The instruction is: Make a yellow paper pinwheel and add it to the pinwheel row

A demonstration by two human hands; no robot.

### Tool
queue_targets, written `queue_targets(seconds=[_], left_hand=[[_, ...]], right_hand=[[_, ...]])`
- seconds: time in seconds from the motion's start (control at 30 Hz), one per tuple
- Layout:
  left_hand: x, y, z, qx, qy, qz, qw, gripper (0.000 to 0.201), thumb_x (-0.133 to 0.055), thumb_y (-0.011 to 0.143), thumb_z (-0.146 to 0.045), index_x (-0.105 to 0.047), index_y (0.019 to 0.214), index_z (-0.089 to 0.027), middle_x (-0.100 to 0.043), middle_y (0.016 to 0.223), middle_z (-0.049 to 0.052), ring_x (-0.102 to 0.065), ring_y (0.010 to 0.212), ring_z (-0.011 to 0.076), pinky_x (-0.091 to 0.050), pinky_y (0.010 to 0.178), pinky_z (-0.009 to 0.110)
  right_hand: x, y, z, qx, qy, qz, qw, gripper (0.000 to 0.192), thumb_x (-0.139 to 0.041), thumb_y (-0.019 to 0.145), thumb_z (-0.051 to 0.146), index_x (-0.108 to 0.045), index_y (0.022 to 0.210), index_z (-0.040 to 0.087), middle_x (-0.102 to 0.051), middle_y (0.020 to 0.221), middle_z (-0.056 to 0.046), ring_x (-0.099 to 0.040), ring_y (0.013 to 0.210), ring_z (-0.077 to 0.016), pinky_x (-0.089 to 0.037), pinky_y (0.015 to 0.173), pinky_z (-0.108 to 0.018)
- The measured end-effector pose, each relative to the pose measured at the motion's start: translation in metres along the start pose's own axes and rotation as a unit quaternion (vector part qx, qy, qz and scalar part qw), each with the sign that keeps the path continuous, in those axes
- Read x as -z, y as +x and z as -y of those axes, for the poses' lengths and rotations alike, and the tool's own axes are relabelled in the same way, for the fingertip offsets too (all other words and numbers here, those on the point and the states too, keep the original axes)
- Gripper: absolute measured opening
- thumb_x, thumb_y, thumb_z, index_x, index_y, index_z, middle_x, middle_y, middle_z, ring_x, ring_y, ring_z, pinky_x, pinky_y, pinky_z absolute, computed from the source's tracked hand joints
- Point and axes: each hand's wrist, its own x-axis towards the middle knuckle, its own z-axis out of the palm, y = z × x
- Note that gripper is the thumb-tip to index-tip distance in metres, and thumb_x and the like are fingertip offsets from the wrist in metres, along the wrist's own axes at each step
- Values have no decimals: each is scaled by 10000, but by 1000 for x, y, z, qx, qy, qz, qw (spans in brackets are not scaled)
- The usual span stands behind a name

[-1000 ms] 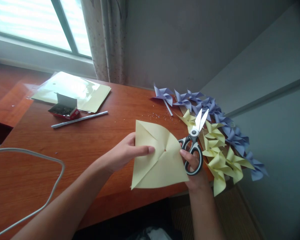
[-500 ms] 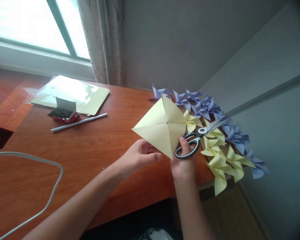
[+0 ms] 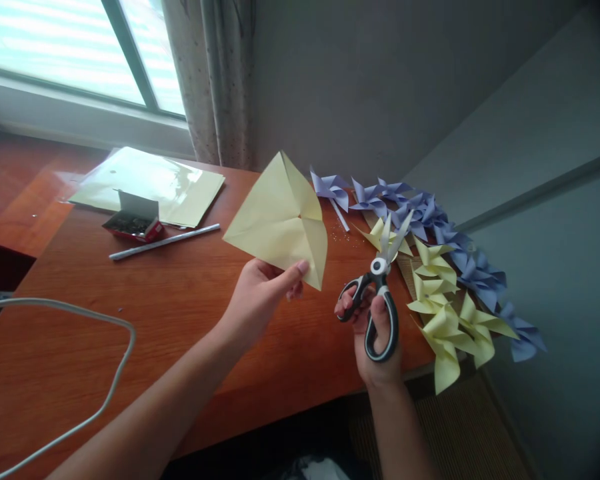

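A creased square of yellow paper (image 3: 275,220) with a small hole at its centre is held up over the table. My left hand (image 3: 270,290) pinches its lower edge, thumb on top and fingers behind. In my right hand (image 3: 375,333) are black-and-grey scissors (image 3: 379,267), thumb through one loop and fingers through the other. Their blades stand partly apart and point up and away, to the right of the paper and not touching it. Just beyond the scissors lie several yellow paper pinwheels (image 3: 435,293), and behind those several purple pinwheels (image 3: 415,210).
On the wooden table (image 3: 180,320), at the back left, is a stack of pale yellow sheets (image 3: 155,180) in clear plastic. A small red box (image 3: 135,223) with its lid up and a thin rolled paper stick (image 3: 165,242) lie before it. A white cable (image 3: 123,360) curves at left.
My left hand has taken the paper's lower edge and moved it left and up. My right hand has let go of the paper; the scissors have turned upward and their blades have spread.
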Motion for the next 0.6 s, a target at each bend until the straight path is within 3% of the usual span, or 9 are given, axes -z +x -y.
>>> queue_targets(seconds=[0.13,0.3,0.4,0.6], left_hand=[[3,2,-3,-5,-53,-21,998,212,-789,805,-321,-696,760,-136,-630,634,2,-500,572,84,-388,565,215],[1,1,-4,18,-101,-22,994,253,-820,767,-289,-735,954,-141,-704,843,38,-586,684,101,-465,644,211],[1,1,-4,20,-105,-20,994,230,-815,779,-290,-730,927,-137,-696,816,31,-581,663,91,-458,626,204],[3,3,1,17,-16,-39,999,283,-801,789,-352,-687,677,-118,-653,622,24,-558,582,98,-420,583,222]], right_hand=[[19,-23,2,-62,-57,85,993,389,-587,918,573,-644,975,192,-605,796,-26,-570,728,-179,-431,718,-325],[23,-40,11,-168,-94,155,969,432,-675,823,623,-631,898,200,-587,725,-24,-559,669,-180,-434,667,-313],[22,-44,12,-202,-99,174,959,482,-701,769,667,-624,884,206,-570,712,-20,-563,650,-181,-434,631,-307],[19,-43,13,-217,-91,191,953,510,-707,750,680,-615,893,199,-555,732,-19,-543,653,-172,-422,627,-305]])
